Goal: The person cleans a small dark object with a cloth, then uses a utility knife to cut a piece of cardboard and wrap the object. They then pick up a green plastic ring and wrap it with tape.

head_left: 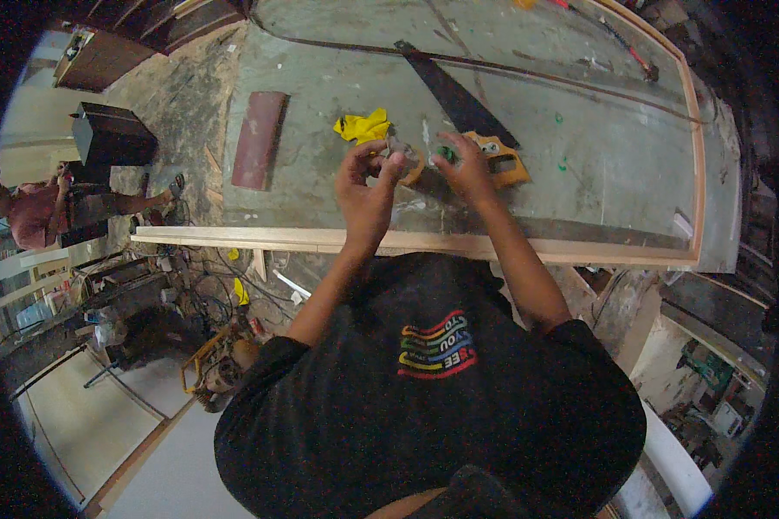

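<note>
Both my hands are raised over a worn grey-green worktop [614, 186]. My left hand [368, 183] is closed, thumb and fingers curled round something small and pale that I cannot make out. A small green piece [447, 153], its kind unclear, sits in the pinched fingers of my right hand [471, 173]. Just beyond my left fingertips lies a crumpled yellow cloth or wrapper [363, 127]. A handsaw rests beside my right hand, its dark blade [459, 91] pointing away and its orange-brown handle [509, 166] partly behind my fingers.
A reddish-brown board [260, 140] lies on the left of the worktop. Pale wooden strips [303, 238] edge it. A red-handled tool [636, 57] is at the far right. On the left are a person [43, 208], a black box [112, 134] and a yellow-framed machine [221, 368].
</note>
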Demonstrator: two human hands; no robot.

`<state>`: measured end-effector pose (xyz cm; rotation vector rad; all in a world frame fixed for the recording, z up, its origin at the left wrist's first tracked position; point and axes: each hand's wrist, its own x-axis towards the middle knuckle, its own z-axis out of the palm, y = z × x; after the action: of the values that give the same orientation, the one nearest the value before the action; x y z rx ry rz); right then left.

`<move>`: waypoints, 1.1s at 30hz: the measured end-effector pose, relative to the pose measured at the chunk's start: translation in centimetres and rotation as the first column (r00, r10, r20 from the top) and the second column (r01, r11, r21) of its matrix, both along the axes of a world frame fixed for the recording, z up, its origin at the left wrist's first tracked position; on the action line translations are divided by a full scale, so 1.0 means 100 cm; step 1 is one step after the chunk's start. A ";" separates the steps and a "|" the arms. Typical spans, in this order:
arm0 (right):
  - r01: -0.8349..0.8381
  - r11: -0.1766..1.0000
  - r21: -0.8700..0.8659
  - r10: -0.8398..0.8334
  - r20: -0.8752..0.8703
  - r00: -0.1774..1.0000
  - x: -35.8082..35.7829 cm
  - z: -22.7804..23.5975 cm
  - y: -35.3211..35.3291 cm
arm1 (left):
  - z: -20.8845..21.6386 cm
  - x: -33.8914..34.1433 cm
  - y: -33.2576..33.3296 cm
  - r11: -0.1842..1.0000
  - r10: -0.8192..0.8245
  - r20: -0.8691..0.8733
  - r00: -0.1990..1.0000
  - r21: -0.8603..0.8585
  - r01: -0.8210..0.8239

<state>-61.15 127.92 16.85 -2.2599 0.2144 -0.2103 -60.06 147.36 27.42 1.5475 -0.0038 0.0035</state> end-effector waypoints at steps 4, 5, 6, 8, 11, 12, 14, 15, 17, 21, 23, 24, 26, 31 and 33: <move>0.043 0.977 0.210 -0.069 0.117 0.991 0.003 0.041 0.007 | -0.003 0.002 -0.001 1.000 -0.010 -0.025 1.000 0.009 0.010; -0.026 0.950 0.312 -0.003 0.095 0.996 0.003 0.055 0.010 | -0.005 0.002 -0.002 1.000 -0.012 -0.039 0.999 -0.021 0.011; -0.081 0.906 0.415 0.063 0.057 0.996 0.004 0.068 0.013 | -0.007 0.003 -0.002 0.999 -0.016 -0.054 0.998 -0.051 0.014; -0.128 0.855 0.502 0.134 0.025 0.991 0.003 0.091 0.020 | -0.012 0.005 -0.002 0.997 -0.030 -0.068 0.997 -0.067 0.025; -0.127 0.851 0.509 0.137 0.018 0.990 0.000 0.112 0.032 | -0.018 0.007 -0.002 0.998 -0.046 -0.075 0.996 -0.048 0.043; -0.119 0.835 0.537 0.130 0.019 0.991 -0.001 0.115 0.035 | -0.020 0.007 -0.001 0.997 -0.054 -0.076 0.996 -0.058 0.050; -0.111 0.815 0.569 0.117 0.025 0.993 -0.002 0.115 0.037 | -0.023 0.008 0.000 0.992 -0.079 -0.078 0.994 -0.103 0.071; -0.103 0.812 0.574 0.107 0.028 0.994 -0.002 0.113 0.038 | -0.024 0.008 0.000 0.987 -0.100 -0.080 0.992 -0.138 0.088; -0.091 0.797 0.597 0.095 0.025 0.995 0.000 0.108 0.038 | -0.026 0.009 0.000 0.979 -0.125 -0.077 0.989 -0.174 0.110; -0.094 0.798 0.595 0.093 0.032 0.995 0.004 0.098 0.036 | -0.023 0.010 0.000 0.993 -0.035 0.057 0.998 -0.114 0.041; -0.099 0.806 0.583 0.096 0.036 0.995 0.004 0.096 0.035 | -0.017 0.011 0.002 1.000 -0.003 0.228 0.974 -0.004 0.004; -0.100 0.803 0.588 0.100 0.033 0.994 0.004 0.095 0.035 | -0.014 0.013 0.004 0.997 -0.023 0.334 0.942 0.076 -0.003; -0.080 0.772 0.630 0.098 0.007 0.995 0.004 0.094 0.035 | -0.007 0.018 0.005 0.969 -0.125 0.500 0.857 0.248 -0.003; -0.103 0.725 0.681 0.108 0.035 0.994 0.003 0.090 0.036 | -0.010 0.035 -0.001 0.821 -0.476 0.545 0.690 0.558 0.126; -0.111 0.751 0.651 0.097 0.058 0.994 0.003 0.086 0.033 | -0.022 0.038 -0.006 0.823 -0.511 0.528 0.678 0.527 0.210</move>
<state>-60.83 131.20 25.50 -1.5547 0.1218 -0.0770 -56.27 146.79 25.26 1.8911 -0.9524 0.2392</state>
